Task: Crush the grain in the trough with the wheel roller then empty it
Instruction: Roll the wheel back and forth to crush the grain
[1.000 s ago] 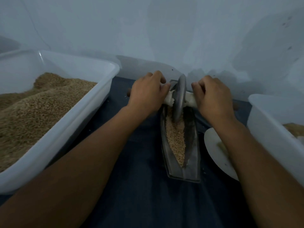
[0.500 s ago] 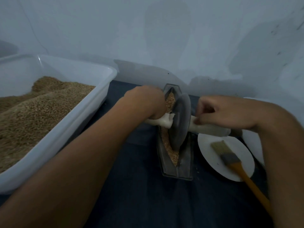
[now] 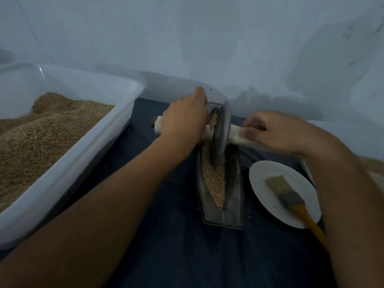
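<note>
Grain (image 3: pixel 214 181) is heaped in the narrow trough (image 3: pixel 233 179), set lengthwise on the dark cloth (image 3: pixel 176 246) toward its far edge. Beside its left edge a white tub (image 3: pixel 116 129) is filled with more. The wheel roller (image 3: pixel 222 132) is stood in the trough's far half, its handle clasped by the left hand (image 3: pixel 182 119) and right hand (image 3: pixel 276 134). A brush (image 3: pixel 291 198) is laid on the plate (image 3: pixel 264 183) right of the trough.

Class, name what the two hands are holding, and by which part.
The wheel roller: left hand and right hand each grip its white axle handle, either side of the disc.
</note>
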Available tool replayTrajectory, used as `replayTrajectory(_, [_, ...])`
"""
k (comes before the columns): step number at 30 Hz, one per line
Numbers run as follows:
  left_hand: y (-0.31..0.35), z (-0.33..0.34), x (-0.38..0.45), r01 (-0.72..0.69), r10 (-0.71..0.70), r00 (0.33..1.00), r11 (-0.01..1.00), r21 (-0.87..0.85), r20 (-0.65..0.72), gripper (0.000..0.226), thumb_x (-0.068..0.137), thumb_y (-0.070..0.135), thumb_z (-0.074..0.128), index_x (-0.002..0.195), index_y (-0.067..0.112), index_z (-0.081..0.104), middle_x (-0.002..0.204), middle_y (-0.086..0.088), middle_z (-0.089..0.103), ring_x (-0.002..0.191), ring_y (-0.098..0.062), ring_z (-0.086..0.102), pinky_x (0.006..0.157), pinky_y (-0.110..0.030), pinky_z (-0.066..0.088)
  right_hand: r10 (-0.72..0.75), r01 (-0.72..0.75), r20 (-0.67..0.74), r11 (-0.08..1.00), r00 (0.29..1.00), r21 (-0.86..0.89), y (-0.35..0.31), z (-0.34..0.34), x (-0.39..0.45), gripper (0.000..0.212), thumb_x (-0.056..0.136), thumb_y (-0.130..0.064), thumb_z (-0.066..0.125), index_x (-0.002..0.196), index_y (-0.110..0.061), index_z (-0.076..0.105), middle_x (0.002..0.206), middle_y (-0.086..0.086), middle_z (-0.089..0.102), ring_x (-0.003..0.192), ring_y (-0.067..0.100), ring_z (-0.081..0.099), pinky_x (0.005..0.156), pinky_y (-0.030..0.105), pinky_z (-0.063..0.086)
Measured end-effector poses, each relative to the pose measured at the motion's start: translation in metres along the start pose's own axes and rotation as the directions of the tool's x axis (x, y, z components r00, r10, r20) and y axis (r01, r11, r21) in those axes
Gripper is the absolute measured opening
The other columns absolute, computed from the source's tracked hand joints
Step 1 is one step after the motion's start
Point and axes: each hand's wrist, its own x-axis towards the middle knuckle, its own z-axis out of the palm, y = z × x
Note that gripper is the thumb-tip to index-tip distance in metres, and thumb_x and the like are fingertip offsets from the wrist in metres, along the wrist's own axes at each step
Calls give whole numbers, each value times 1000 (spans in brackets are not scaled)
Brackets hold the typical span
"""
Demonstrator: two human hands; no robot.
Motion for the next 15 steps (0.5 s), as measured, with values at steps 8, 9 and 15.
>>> replayTrajectory(8, [-12,21,18,27,-36,998,989,-146,-58,20,105,28,37,114,14,49,98,-6,57,82,-21,49,68,-36,32,-99,36,-554,992,827,-122,-7,43,27,27,103,-37,45,101,-18,64,90,4,66,74,19,48,70,33,30])
replayTrajectory(9, [-12,19,17,27,-35,998,989,-142,-53,22,105,29,37,113,13,49,99,-6,57,82,-21,48,69,-35,32,-106,38,-554,990,826,-134,-8,44,27,28,104,-35,43,101,-17,64,89,5,67,73,21,49,70,33,29])
replayTrajectory(15, [-11,11,5,-56,51,997,995,81,56,12,101,10,47,112,9,51,103,-10,57,83,-26,53,66,-37,37,-15,-6,-257,996,966,-84,-5,24,18,26,104,-43,39,114,-32,60,102,-5,62,86,17,52,67,33,34])
